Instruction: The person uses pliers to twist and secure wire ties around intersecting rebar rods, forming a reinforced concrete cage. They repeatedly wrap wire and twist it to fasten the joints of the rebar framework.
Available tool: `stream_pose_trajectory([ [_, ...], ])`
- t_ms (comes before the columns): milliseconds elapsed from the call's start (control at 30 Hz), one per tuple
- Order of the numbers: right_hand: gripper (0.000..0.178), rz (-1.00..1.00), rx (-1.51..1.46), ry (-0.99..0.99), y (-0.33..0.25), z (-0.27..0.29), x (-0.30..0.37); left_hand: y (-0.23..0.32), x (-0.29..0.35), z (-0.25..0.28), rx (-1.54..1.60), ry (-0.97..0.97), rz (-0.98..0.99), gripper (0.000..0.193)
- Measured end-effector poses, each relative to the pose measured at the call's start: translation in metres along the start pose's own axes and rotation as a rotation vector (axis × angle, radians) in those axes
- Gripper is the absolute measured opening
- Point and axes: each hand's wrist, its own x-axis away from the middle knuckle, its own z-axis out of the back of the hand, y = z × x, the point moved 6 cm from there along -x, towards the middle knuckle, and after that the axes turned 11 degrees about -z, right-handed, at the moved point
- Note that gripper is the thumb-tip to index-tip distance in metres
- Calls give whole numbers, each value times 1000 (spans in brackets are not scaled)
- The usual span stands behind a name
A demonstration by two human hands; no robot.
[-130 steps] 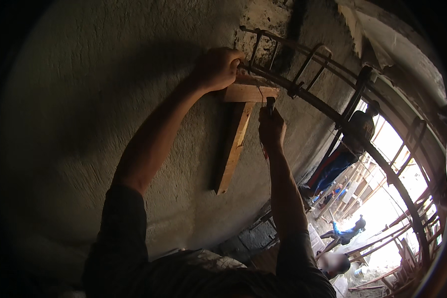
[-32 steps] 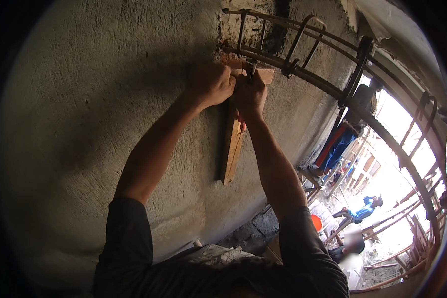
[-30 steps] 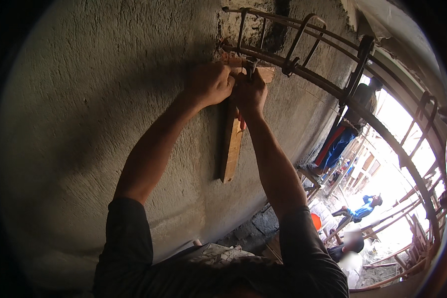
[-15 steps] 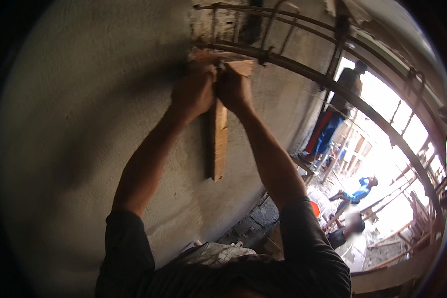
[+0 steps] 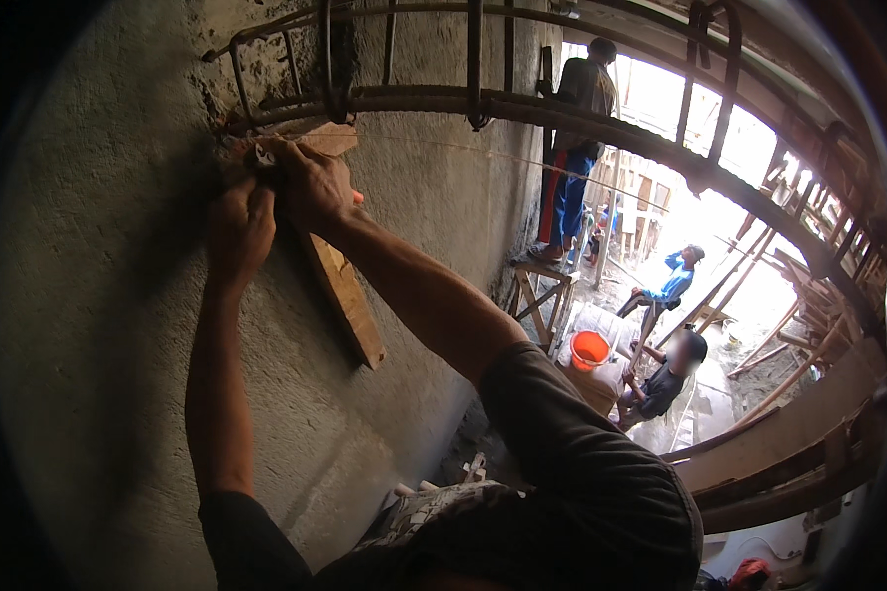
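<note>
My right hand [image 5: 310, 185] is closed around an orange-handled metal tool; its handle end [image 5: 357, 197] pokes out beside the palm and its small metal head [image 5: 263, 156] shows by the fingertips. Just below that head, my left hand [image 5: 238, 231] is closed against the wall, fingers pinched on something too small to make out. Both hands are at a wooden bracket, with a short top block [image 5: 330, 140] and a long slanting board [image 5: 343, 295] beneath. A thin string [image 5: 503, 155] stretches rightward from near the hands.
Ribbed steel bars with stirrups [image 5: 394, 98] run overhead, close above my hands. The rough plastered wall [image 5: 118, 325] fills the left. At right, a person stands on a wooden trestle [image 5: 542, 286]; two others are lower down, near an orange bucket [image 5: 589, 350].
My view has swung right, so hands and bracket sit farther left and the bucket shows fully. My hands remain at the bracket top; the metal tool head is now visible.
</note>
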Motion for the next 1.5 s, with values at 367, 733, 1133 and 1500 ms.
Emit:
stream_pose_trajectory([
  [367,37,-150,57,-62,8,1,-1,31,11,9,-408,191,-734,22],
  [733,28,-422,-68,-103,-6,8,14,19,11,-9,-491,-112,-291,20],
  [1133,34,-628,-50,-295,0,2,6,21,-1,17,-359,-342,-423,31],
  [1500,40,-471,97,-329,-10,0,4,16,-132,61,-286,-204,-83,49],
])
